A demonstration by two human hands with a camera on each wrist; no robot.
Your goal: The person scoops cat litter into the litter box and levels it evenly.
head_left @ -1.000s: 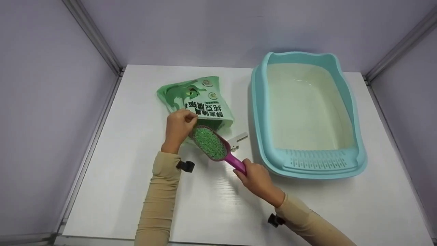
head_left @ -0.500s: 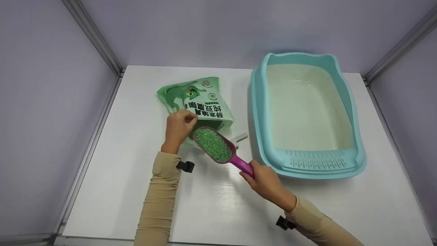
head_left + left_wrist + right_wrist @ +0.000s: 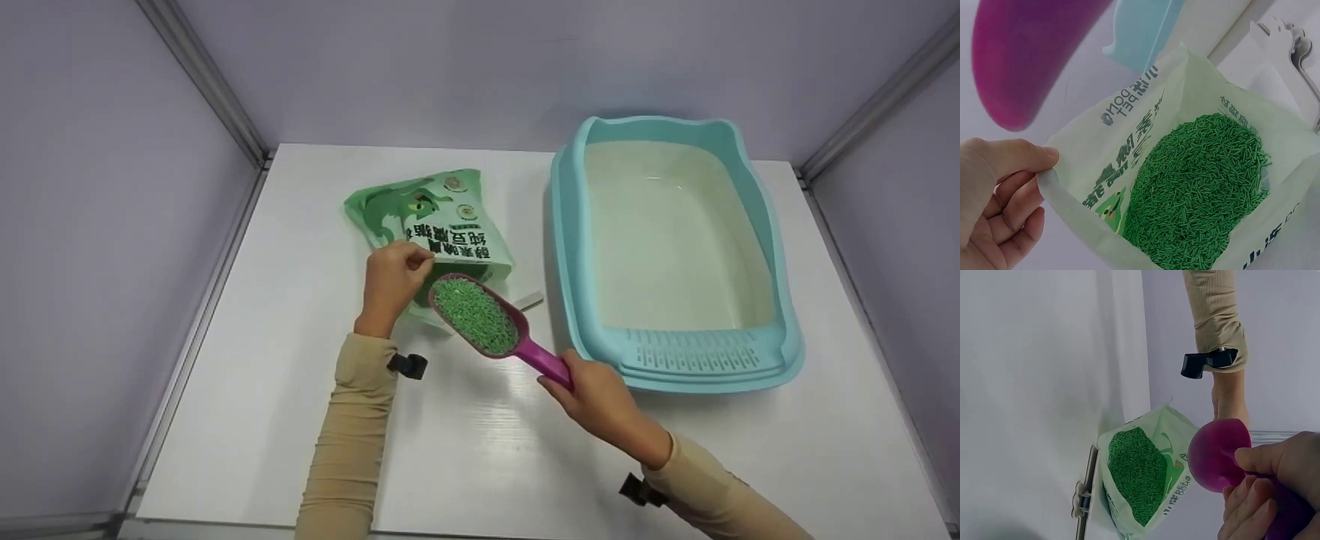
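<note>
Left hand (image 3: 394, 281): thumb and fingers pinch the near left edge of the bag's mouth. Bag (image 3: 442, 214) lies on the table (image 3: 247, 390), printed face up, lettering upside down to the person, mouth toward the person. Left wrist view looks straight in: green pellets (image 3: 1196, 191) heaped inside. Right hand (image 3: 604, 397): fingers wrapped round the handle of a magenta scoop (image 3: 547, 364). Scoop is loaded with the same green pellets, bowl upward, held above the table; its tip overlaps the bag's mouth in the head view, just beside the left hand. Both wrist views show scoop and bag apart. Clip (image 3: 531, 301), pale, lies between bag and tray, partly behind the scoop. Tray (image 3: 574, 262), blue-rimmed, pale within, stands right of the bag, slotted end toward the person.
</note>
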